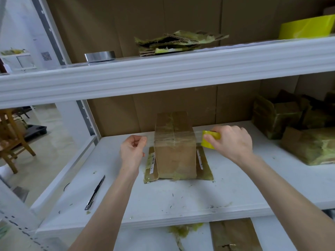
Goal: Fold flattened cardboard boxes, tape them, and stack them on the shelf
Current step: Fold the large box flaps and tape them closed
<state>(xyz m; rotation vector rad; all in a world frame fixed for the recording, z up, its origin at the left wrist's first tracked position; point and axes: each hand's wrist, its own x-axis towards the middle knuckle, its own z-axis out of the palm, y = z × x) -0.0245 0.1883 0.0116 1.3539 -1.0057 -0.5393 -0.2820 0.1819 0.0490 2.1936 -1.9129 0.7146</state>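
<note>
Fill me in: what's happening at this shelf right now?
A person is taping a folded cardboard box that stands on a flattened cardboard piece on the white shelf. The right hand grips a yellow tape roll to the right of the box. The left hand pinches the free end of the tape strip, which is stretched across the box near its top edge. A utility knife lies on the shelf to the left.
</note>
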